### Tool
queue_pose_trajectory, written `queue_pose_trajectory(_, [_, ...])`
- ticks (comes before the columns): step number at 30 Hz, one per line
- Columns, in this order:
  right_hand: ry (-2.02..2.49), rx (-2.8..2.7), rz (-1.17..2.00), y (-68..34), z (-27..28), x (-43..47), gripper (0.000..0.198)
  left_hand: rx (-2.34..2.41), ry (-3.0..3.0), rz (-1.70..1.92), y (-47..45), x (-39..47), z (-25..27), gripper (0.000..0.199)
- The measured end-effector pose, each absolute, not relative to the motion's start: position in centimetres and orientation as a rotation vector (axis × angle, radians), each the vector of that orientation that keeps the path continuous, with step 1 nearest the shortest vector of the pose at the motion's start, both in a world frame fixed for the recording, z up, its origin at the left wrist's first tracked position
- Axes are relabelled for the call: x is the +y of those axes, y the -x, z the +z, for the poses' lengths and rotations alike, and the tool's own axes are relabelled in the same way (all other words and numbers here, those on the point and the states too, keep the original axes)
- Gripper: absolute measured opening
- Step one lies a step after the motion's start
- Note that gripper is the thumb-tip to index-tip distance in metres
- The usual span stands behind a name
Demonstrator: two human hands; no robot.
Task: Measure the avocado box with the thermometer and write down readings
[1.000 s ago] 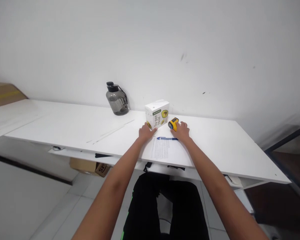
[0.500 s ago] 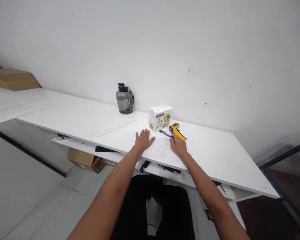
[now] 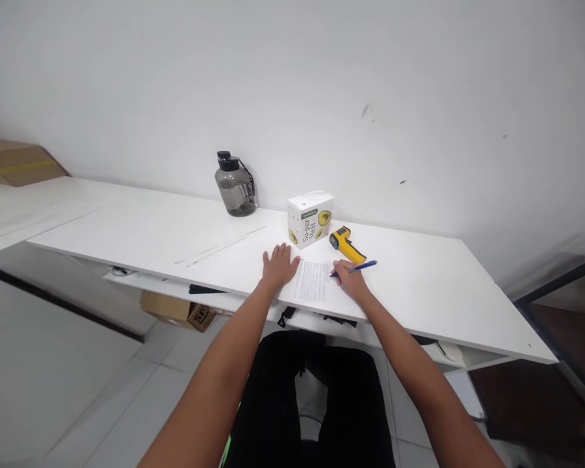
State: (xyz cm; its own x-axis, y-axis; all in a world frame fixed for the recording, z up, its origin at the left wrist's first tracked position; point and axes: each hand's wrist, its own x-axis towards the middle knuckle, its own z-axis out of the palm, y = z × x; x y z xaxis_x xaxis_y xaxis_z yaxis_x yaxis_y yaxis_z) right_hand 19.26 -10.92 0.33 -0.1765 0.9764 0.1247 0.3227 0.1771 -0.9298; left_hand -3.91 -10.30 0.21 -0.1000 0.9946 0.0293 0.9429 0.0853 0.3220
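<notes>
My left hand (image 3: 279,266) lies flat on the white table, fingers spread, its thumb by the upper left edge of a sheet of paper (image 3: 312,283) covered in lines of writing. In my right hand (image 3: 350,279) is a blue pen (image 3: 363,266), pinched between the fingers with its tip pointing down-left at the sheet's right side. Behind the paper stands a white box (image 3: 309,220) printed with avocados and "Su-per Meal". A yellow and black infrared thermometer gun (image 3: 347,245) lies just beyond my right hand, to the right of the box.
A grey translucent jug (image 3: 236,192) with a black lid stands near the wall, left of the box. One cardboard box (image 3: 19,162) sits at the table's far left; another (image 3: 178,311) is underneath. Below the tabletop runs a shelf (image 3: 253,307) holding black items.
The pen has turned in my right hand: its tip pointed away from me at upper left, and now it points down to the paper. My left hand stays flat. The view has shifted slightly.
</notes>
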Motion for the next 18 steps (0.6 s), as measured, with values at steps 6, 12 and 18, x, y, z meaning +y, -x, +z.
queue_pose_trajectory(6, [1.311,-1.747,1.011,-19.24,0.38,-11.11,0.037,2.162,-1.965,0.435,4.02,-10.02,-0.33,0.063])
queue_pose_trajectory(12, [1.329,-1.812,0.992,-19.21,0.40,-11.13,0.034,2.151,-1.971,0.433,4.06,-9.98,-0.47,0.065])
queue_pose_trajectory(18, [1.343,-1.806,0.991,-19.09,0.81,-11.48,0.032,2.150,-1.966,0.457,4.13,-9.83,-0.83,0.064])
